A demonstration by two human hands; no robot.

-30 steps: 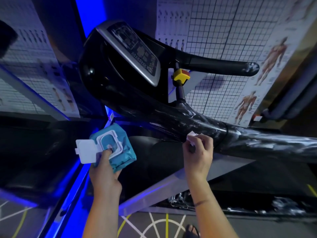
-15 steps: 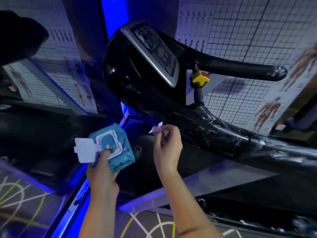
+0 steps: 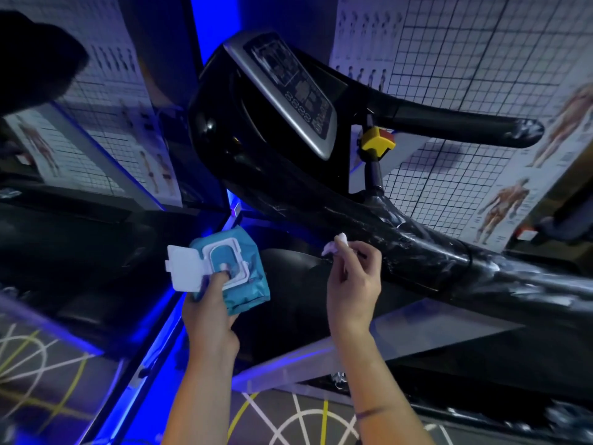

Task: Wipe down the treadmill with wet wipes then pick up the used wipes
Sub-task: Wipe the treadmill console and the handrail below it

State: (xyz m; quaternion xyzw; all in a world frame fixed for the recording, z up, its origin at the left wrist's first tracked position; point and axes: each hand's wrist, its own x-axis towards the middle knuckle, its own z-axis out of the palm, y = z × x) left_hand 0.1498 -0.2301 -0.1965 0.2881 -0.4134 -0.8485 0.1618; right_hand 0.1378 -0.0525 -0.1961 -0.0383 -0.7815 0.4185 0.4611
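**Wipe held at treadmill's near handrail**

A person's right hand (image 3: 351, 284) pinches a small crumpled white wipe (image 3: 334, 247) between thumb and fingertips. The wipe is just beside the lower edge of the near handrail (image 3: 449, 261) of the treadmill (image 3: 224, 139), a black bar wrapped in glossy film. Whether the wipe touches the bar cannot be told. The left hand (image 3: 210, 311) grips a teal pack of wet wipes (image 3: 250, 284). Its white flip lid (image 3: 184, 266) is swung open to the left, and the thumb rests on the pack's opening. Above both hands tilts the silver-framed console (image 3: 288, 91), with a yellow stop button (image 3: 377, 140) beside its right edge and the far handrail (image 3: 465, 123) beyond. Anatomy charts (image 3: 503, 203) hang on gridded walls under blue light.
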